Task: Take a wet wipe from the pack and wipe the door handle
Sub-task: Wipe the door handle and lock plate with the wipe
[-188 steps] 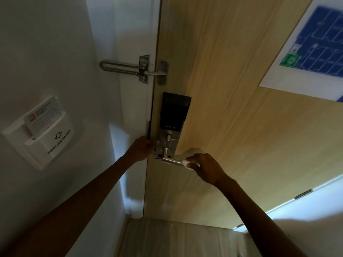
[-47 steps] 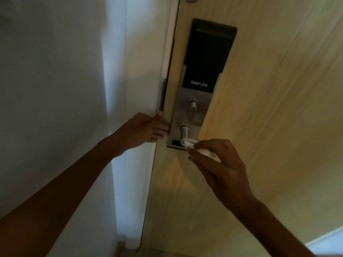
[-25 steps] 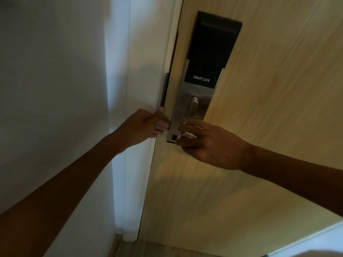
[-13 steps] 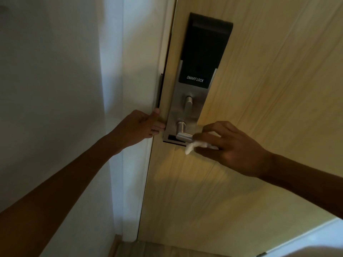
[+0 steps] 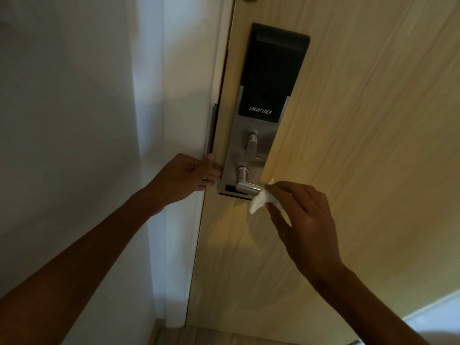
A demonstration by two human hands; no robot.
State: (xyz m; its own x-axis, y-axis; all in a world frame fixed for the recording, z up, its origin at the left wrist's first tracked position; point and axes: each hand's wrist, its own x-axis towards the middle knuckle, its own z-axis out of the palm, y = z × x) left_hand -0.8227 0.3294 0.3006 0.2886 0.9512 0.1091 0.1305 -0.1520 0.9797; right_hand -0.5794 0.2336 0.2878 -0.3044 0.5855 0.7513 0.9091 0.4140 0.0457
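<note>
A silver lever door handle [image 5: 247,187] sticks out of the metal lock plate [image 5: 249,155] on a light wooden door [image 5: 361,145]. My right hand [image 5: 302,220] pinches a crumpled white wet wipe [image 5: 261,200] and presses it against the free end of the handle. My left hand [image 5: 186,176] grips the door's edge just left of the lock plate, fingers curled around it. The wipe pack is not in view.
A black smart lock panel [image 5: 273,70] sits above the handle, with a small thumb turn [image 5: 252,143] between them. The white door frame and wall [image 5: 74,120] fill the left side. Wood-look floor [image 5: 211,336] shows at the bottom.
My right hand has slid the wipe right along the handle, from its base out to the free end. The left hand has stayed on the door edge.
</note>
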